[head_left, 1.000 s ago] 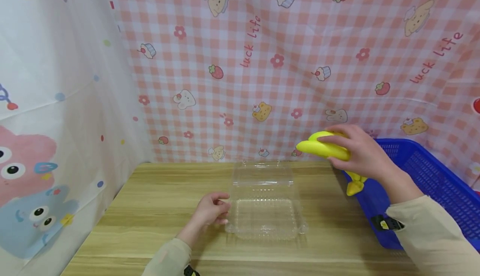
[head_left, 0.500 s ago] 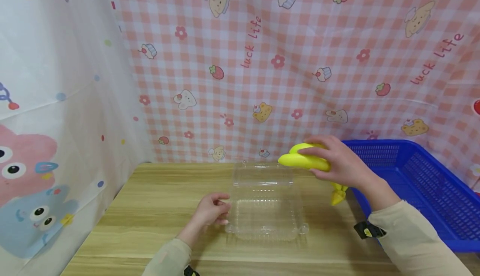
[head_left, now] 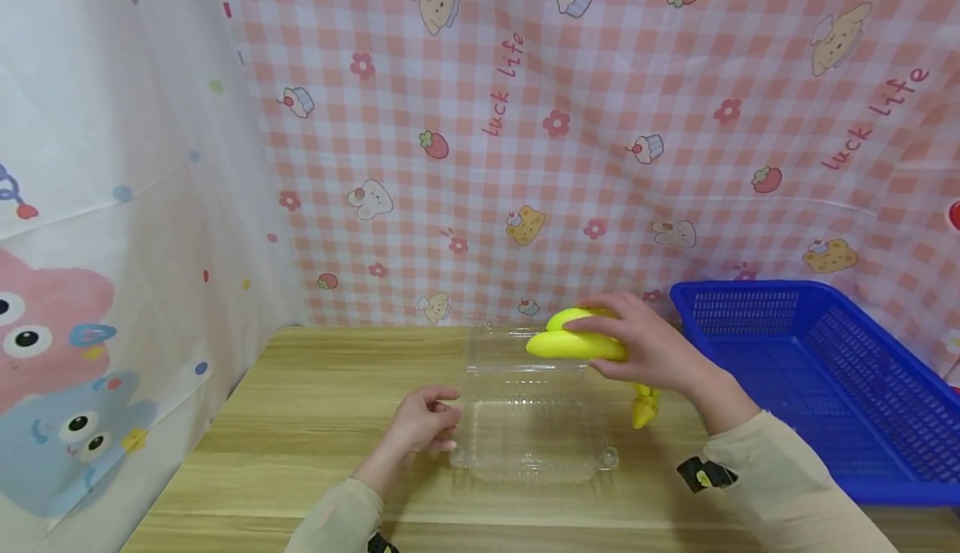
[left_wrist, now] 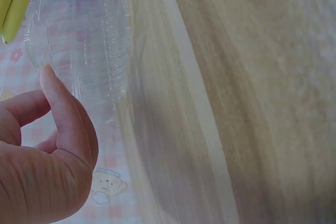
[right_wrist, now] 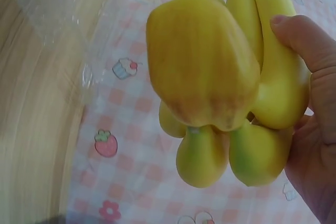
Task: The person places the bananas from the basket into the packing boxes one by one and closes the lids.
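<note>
My right hand (head_left: 648, 340) holds a yellow bunch of bananas (head_left: 573, 345) above the right back part of a clear plastic clamshell box (head_left: 528, 465). Its fingers wrap over the fruit from above, and the stem end hangs below the palm. In the right wrist view the blunt yellow stem end (right_wrist: 202, 61) is nearest the camera, with the thumb (right_wrist: 304, 38) lying along one banana. The box stands on the table with its lid (head_left: 525, 367) raised at the back. At the box's left side rests my left hand (head_left: 420, 419), fingers loosely bent, one fingertip (left_wrist: 48, 72) right at the plastic edge.
A blue plastic basket (head_left: 750, 288) with slotted walls stands on the right of the wooden table (head_left: 315, 419). Behind the table hangs a pink checked cloth (head_left: 487, 161); a white patterned cloth (head_left: 165, 244) hangs on the left.
My right hand has carried the bunch of bananas left and downward, from beside the blue basket to over the clear box. My left hand has stayed at the box's left side.
</note>
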Demonstrator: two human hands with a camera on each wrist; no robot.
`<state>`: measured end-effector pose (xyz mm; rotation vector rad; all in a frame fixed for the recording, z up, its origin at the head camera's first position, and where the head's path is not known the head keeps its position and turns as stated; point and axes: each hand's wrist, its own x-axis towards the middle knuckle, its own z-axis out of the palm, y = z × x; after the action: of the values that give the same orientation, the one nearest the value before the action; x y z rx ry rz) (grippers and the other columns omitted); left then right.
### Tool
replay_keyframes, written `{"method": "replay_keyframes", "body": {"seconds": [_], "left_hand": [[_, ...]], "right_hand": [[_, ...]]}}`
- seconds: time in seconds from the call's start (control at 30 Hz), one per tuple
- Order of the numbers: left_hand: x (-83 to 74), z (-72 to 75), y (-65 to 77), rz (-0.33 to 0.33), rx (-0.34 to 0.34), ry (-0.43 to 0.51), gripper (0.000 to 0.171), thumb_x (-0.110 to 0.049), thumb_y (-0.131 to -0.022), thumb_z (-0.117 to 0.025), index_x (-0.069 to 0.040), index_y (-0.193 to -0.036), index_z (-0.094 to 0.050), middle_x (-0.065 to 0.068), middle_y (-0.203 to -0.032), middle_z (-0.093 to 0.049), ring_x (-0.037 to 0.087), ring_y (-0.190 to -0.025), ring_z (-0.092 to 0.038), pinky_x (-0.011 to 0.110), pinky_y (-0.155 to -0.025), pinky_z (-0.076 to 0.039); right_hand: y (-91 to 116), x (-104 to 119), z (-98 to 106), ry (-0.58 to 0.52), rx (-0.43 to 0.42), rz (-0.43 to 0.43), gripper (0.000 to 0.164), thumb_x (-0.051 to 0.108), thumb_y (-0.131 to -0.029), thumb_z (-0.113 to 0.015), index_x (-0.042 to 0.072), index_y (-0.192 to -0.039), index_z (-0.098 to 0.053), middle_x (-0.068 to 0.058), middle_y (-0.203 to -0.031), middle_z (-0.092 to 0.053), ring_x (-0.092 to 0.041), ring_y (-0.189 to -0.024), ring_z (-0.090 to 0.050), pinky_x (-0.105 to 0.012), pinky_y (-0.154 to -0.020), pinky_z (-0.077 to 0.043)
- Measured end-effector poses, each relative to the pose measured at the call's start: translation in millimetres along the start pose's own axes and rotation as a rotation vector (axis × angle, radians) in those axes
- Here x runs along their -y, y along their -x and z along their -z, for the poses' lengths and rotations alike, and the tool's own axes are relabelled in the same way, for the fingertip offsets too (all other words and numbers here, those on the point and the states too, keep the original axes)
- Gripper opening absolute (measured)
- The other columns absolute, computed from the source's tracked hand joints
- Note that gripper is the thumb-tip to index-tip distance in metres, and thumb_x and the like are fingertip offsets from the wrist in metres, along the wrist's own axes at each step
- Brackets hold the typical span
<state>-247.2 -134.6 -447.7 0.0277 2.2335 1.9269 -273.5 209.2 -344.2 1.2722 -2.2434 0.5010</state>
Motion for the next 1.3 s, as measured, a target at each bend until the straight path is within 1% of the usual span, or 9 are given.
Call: {"method": "replay_keyframes", "body": {"seconds": [0.07,0.2,0.37,0.53,0.8,1.0,1.3], "left_hand": [[0.3,-0.1,0.0,0.001,0.000,0.001,0.040,0.003,-0.092,-0.064,0.011,-0.130,-0.053,0.008,-0.085,-0.055,0.015,-0.067,-0.058,0.027,-0.053,-0.058],[0.3,-0.2,0.3,0.002,-0.001,0.000,0.040,0.003,-0.092,-0.064,0.011,-0.130,-0.054,0.008,-0.085,-0.055,0.015,-0.067,-0.058,0.028,-0.054,-0.058],[-1.0,-0.2,0.4,0.004,-0.002,0.001,0.040,0.003,-0.092,-0.063,0.011,-0.130,-0.054,0.008,-0.085,-0.055,0.015,-0.067,-0.058,0.026,-0.054,-0.058],[-0.9,-0.3,-0.3,0.010,-0.005,0.012,0.040,0.004,-0.092,-0.063,0.011,-0.130,-0.054,0.007,-0.085,-0.055,0.014,-0.067,-0.058,0.024,-0.052,-0.057],[-0.3,-0.4,-0.5,0.020,-0.010,0.015,0.040,0.004,-0.092,-0.064,0.010,-0.130,-0.054,0.008,-0.085,-0.055,0.015,-0.067,-0.058,0.024,-0.052,-0.057],[-0.5,-0.4,-0.3,0.020,-0.008,0.002,0.042,0.004,-0.091,-0.065,0.010,-0.131,-0.054,0.009,-0.088,-0.057,0.016,-0.068,-0.058,0.025,-0.053,-0.058],[-1.1,-0.4,0.3,0.020,-0.015,-0.008,0.042,0.004,-0.091,-0.066,0.009,-0.131,-0.055,0.008,-0.087,-0.057,0.016,-0.068,-0.058,0.026,-0.053,-0.058]], "right_hand": [[-1.6,2.1,-4.0,-0.013,0.006,0.000,0.051,0.013,-0.075,-0.086,0.018,-0.122,-0.068,-0.013,-0.130,-0.057,-0.034,-0.116,-0.051,-0.053,-0.091,-0.048],[-5.8,5.9,-11.4,-0.029,0.007,0.030,0.052,0.012,-0.075,-0.085,0.019,-0.123,-0.068,-0.012,-0.130,-0.057,-0.033,-0.115,-0.051,-0.051,-0.090,-0.048],[-12.4,9.2,-20.2,-0.029,0.012,0.076,0.053,0.014,-0.074,-0.085,0.019,-0.123,-0.067,-0.014,-0.130,-0.058,-0.033,-0.113,-0.053,-0.050,-0.090,-0.048],[-17.0,12.5,-29.5,-0.020,0.034,0.099,0.052,0.015,-0.073,-0.085,0.019,-0.122,-0.066,-0.016,-0.131,-0.057,-0.033,-0.115,-0.054,-0.051,-0.090,-0.050],[-24.6,19.6,-42.3,-0.042,0.088,0.071,0.052,0.013,-0.076,-0.084,0.020,-0.124,-0.066,-0.013,-0.135,-0.056,-0.033,-0.122,-0.050,-0.054,-0.098,-0.048],[-28.2,25.6,-50.9,-0.080,0.137,0.036,0.049,0.012,-0.077,-0.084,0.020,-0.123,-0.068,-0.012,-0.136,-0.055,-0.033,-0.124,-0.049,-0.052,-0.100,-0.048],[-27.6,31.8,-66.5,-0.069,0.218,0.009,0.050,0.012,-0.078,-0.083,0.021,-0.124,-0.067,-0.009,-0.139,-0.054,-0.031,-0.126,-0.048,-0.051,-0.102,-0.046]]}}
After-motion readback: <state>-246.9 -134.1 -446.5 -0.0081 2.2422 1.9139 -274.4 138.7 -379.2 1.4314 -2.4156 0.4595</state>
